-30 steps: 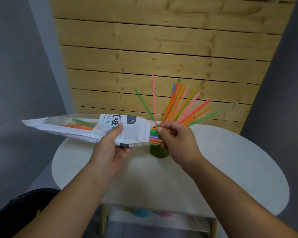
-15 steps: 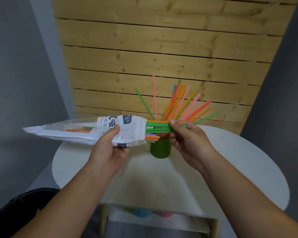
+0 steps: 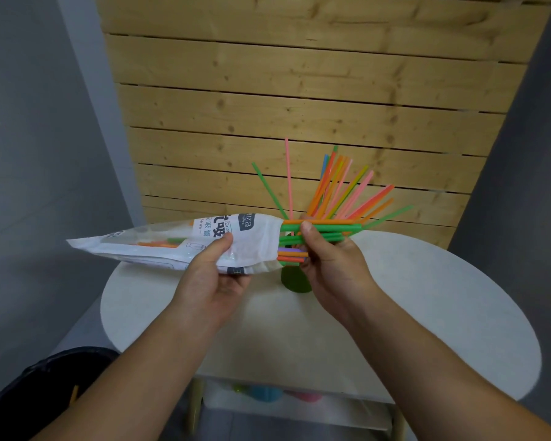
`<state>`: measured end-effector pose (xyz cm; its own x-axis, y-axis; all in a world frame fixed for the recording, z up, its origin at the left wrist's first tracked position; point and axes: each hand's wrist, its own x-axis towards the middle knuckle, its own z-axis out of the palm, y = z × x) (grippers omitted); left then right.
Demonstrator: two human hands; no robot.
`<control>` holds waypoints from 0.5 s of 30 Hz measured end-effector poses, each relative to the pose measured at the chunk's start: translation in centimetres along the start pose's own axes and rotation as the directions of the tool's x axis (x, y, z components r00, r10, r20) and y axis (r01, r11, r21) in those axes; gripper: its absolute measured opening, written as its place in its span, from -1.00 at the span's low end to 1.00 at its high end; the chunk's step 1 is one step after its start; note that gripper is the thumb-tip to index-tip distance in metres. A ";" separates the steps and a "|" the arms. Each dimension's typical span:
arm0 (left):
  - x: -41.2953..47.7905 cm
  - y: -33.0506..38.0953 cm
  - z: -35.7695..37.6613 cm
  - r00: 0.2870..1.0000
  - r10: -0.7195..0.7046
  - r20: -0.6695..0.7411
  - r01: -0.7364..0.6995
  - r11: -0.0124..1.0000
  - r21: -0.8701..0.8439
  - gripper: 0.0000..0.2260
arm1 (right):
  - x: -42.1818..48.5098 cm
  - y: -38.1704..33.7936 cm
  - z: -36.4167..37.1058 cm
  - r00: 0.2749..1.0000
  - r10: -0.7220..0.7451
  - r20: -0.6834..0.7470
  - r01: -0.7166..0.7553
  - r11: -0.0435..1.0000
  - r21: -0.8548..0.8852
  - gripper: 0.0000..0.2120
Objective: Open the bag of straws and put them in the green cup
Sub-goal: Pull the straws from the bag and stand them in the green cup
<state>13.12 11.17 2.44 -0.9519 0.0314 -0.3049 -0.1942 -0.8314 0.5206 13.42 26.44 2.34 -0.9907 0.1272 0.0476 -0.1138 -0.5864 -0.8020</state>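
The left hand (image 3: 215, 275) gripped the bag (image 3: 178, 243) level above the table (image 3: 427, 313), mouth pointing right, while the right hand (image 3: 328, 259) pinched the horizontal straws (image 3: 325, 229) protruding over the green cup (image 3: 295, 280).

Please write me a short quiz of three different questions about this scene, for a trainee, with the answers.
1. True or false: the cup already holds straws.
2. Which hand holds the bag? A) left B) right
3. Fill in: the right hand pinches a bunch that sticks out of the bag's ____ end.

Key: 1 true; 2 A, the left hand; 3 open.
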 end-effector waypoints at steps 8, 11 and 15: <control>-0.1 -0.5 0.0 1.000 -0.025 0.001 0.025 1.000 -0.017 -0.79 | 0.4 -0.1 0.3 0.989 -0.052 -0.137 0.047 0.998 -0.042 -0.82; 0.1 -0.6 -0.3 1.000 -0.018 -0.005 0.018 0.999 -0.026 -0.77 | 0.7 -0.2 -0.4 0.975 -0.126 -0.185 0.089 0.976 -0.197 -0.79; 0.5 -0.4 -0.6 1.000 -0.013 -0.017 0.013 0.999 -0.044 -0.78 | 0.7 -0.9 -0.8 0.952 -0.239 -0.189 0.147 0.904 -0.402 -0.74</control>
<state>12.89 11.16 1.59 -0.9451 0.0331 -0.3252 -0.1955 -0.8546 0.4811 12.89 27.68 2.66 -0.9022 0.4130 0.1243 -0.2185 -0.1893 -0.9573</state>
